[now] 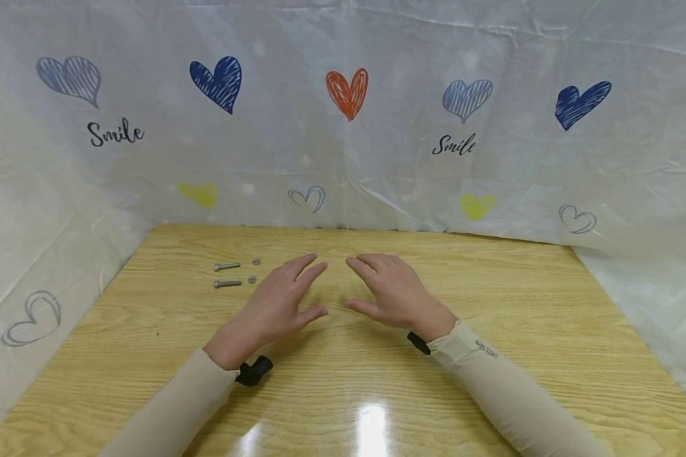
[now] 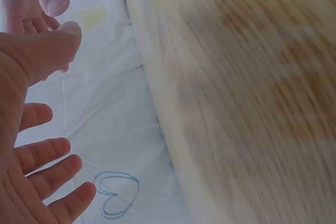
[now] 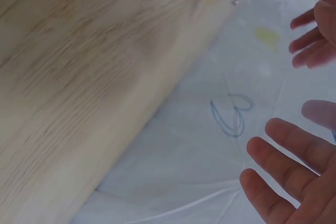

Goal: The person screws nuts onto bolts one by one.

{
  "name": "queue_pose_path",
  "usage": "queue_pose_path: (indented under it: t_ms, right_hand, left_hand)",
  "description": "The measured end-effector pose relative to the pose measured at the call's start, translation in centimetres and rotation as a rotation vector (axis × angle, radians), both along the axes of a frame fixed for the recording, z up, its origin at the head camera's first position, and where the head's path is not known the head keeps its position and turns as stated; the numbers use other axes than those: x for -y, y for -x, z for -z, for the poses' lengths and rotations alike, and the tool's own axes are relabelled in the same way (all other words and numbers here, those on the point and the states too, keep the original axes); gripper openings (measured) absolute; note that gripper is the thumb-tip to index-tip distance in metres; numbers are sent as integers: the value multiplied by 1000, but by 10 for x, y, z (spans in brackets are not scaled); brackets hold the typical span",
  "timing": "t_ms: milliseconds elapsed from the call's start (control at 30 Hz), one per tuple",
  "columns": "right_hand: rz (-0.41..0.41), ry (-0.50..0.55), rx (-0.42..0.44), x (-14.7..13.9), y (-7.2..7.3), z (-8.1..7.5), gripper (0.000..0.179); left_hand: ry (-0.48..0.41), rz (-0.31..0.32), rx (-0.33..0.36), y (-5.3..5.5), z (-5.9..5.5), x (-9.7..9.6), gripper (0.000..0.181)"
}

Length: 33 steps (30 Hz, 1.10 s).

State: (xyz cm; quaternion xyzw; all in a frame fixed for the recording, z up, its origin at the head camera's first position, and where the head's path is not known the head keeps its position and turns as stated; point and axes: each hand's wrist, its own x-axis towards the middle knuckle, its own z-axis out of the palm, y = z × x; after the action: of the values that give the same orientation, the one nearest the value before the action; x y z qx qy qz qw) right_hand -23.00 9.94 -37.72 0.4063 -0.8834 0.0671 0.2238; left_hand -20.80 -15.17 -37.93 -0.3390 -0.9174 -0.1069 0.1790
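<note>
Both hands hover over the middle of the wooden table, palms facing each other with a gap between the fingertips. The left hand [image 1: 275,298] has its fingers extended and holds nothing. Opposite it, the right hand [image 1: 397,292] is likewise empty, thumb and fingers spread apart. Just left of the left hand lie two metal bolts, a far bolt [image 1: 227,267] and a near bolt [image 1: 227,284], their heads to the left. Beside their threaded ends sit two small nuts, a far nut [image 1: 256,261] and a near nut [image 1: 252,279]. In the wrist views, relaxed fingers show on both hands.
The wooden table [image 1: 491,304] reaches back to a white cloth [image 1: 400,127] printed with hearts and "Smile". The cloth also hangs along the left and right sides. A black wrist mount [image 1: 254,371] sits under the left wrist, another mount [image 1: 418,343] under the right.
</note>
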Motion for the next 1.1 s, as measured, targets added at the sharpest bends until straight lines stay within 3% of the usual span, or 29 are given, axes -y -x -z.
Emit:
queue_pose_path:
  t_ms: [433, 1100]
  right_hand:
    - [4, -36, 38, 20, 4, -1, 68]
    - [10, -82, 77, 45, 9, -2, 68]
  left_hand:
    - [-4, -23, -11, -3, -1, 20, 76]
    - [-18, -42, -21, -2, 6, 44, 74]
